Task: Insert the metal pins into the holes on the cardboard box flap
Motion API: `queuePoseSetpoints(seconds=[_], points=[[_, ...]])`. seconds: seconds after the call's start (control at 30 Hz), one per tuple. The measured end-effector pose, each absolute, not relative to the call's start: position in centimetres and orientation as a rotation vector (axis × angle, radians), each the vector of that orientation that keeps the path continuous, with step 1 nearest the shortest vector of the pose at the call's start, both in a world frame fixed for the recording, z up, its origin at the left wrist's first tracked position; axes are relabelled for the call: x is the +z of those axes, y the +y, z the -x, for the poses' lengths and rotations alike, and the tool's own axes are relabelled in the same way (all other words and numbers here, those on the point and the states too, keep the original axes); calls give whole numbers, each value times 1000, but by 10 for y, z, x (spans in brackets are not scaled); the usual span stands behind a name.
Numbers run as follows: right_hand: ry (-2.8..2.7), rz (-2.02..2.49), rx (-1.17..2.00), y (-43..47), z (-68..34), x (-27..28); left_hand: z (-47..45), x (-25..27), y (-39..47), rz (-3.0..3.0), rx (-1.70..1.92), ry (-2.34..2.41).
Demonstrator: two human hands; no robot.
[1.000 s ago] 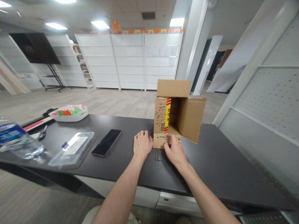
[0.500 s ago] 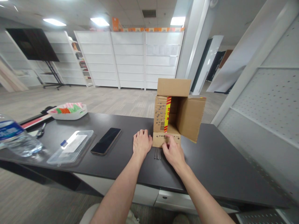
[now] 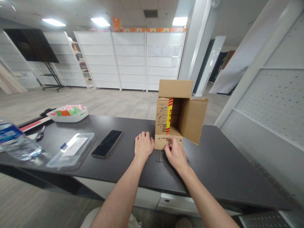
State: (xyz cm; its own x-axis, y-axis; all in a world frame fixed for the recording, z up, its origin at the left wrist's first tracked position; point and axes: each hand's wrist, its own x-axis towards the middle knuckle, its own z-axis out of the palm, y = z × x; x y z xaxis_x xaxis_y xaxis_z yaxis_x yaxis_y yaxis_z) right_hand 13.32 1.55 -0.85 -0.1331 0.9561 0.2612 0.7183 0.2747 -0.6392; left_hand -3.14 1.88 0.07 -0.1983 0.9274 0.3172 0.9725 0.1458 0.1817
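Note:
An open cardboard box stands on its side on the dark table, its mouth facing me and its lower flap lying flat with a row of punched holes. My left hand rests palm down on the table just left of that flap, fingers apart, holding nothing. My right hand lies over the flap's front edge, its fingertips pinched together on the cardboard; whether something is in them is hidden. Several thin metal nails lie side by side between my hands.
A black phone lies left of my left hand. Further left are a clear plastic lid, a water bottle on its side and a white tray of coloured items. White shelving stands behind and to the right.
My right hand has drawn slightly left along the flap's edge. My left hand and the nails stay put; the view has shifted a little.

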Motion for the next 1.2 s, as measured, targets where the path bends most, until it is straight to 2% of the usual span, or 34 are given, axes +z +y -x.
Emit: queuePoseSetpoints(seconds=[0.33, 0.83, 1.2], points=[[-1888, 1472, 567, 16, -135, -9, 31, 3, 18, 1894, -501, -2302], [-1483, 1123, 1104, 21, -135, -16, 30, 3, 19, 1895, -498, -2301], [-1387, 1102, 1054, 26, -135, -15, 30, 3, 19, 1895, -508, -2293]])
